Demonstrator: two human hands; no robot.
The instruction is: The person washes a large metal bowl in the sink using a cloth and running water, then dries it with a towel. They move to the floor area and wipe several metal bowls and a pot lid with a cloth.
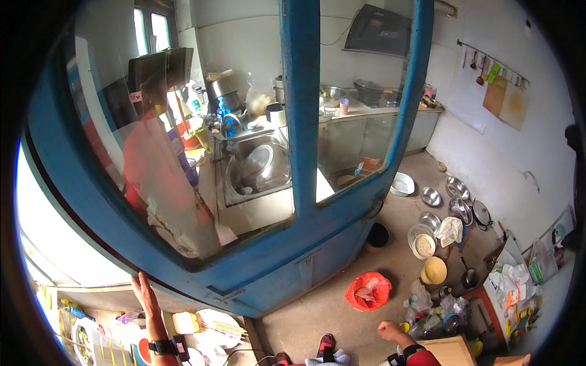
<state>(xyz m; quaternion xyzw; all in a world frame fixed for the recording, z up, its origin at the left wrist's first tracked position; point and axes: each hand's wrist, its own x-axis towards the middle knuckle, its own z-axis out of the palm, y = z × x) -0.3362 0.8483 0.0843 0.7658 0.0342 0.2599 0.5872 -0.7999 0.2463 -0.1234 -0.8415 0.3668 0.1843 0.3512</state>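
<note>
My left hand (144, 293) is raised at the lower left with its fingers extended, its fingertips at the lower edge of a blue door with glass panes (270, 256). It holds nothing. My right hand (389, 330) is at the lower right with its fingers curled, above the floor near a wooden board or box top (446, 350); nothing shows in it. Through the glass a stainless steel sink (238, 196) holds a metal basin (259, 161). A bin lined with a red plastic bag (367, 291) stands on the floor ahead.
Metal bowls (431, 196), a yellow bucket (433, 270), a frying pan (470, 277) and plastic bags (419, 297) cover the floor at right. A dark bin (378, 235) stands beside the door. Chopsticks (229, 330) and dishes lie at lower left.
</note>
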